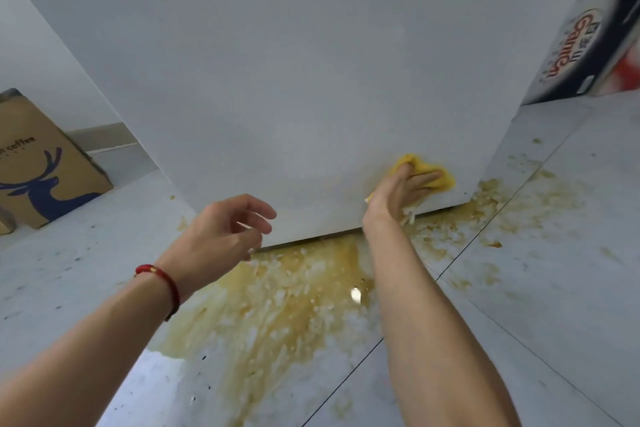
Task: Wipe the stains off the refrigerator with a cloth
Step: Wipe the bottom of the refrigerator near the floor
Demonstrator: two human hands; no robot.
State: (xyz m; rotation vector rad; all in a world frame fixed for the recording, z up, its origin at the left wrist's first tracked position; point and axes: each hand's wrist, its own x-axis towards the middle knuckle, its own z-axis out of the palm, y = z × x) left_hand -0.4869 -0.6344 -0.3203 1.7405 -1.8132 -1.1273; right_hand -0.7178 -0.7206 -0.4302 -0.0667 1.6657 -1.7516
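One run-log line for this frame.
right hand presses yellow cloth on refrigerator | left hand free | floor spill remains

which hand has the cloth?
The right hand, pressing the yellow cloth flat against the fridge's lower right corner. The left hand, the one with the red bracelet, hovers empty, fingers loosely curled.

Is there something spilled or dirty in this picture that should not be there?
Yes. A large yellow-brown spill with white lumps covers the floor tiles under the refrigerator, with splashes to the right. The right hand presses a yellow cloth on its low corner.
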